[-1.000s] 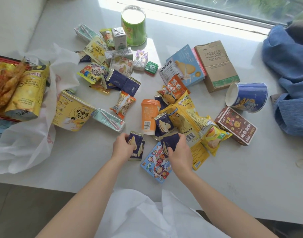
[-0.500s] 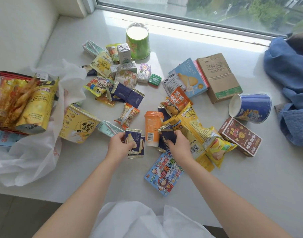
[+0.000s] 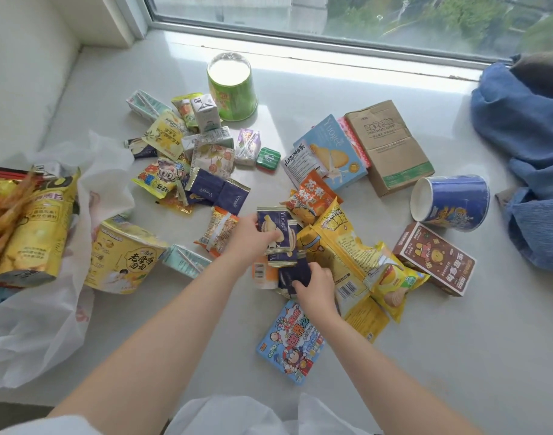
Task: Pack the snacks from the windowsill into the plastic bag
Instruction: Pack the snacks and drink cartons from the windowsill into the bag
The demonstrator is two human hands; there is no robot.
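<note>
Many snack packets lie scattered on the white windowsill. My left hand grips a small stack of navy biscuit packets lifted over the pile's middle. Just below it, my right hand closes on another navy packet beside an orange cup, which is mostly hidden. The white plastic bag lies open at the left edge, holding a yellow chip tube and a red-orange snack bag. A yellow noodle bowl rests at the bag's mouth.
A green cup stands near the window. A cardboard box, a blue cup on its side and a brown box lie to the right. Blue denim cloth fills the far right. A cartoon box lies near me.
My left hand carried its navy packets right and up, over the orange cup. My right hand stayed in the pile on a navy packet. The camera tilted up toward the window.
</note>
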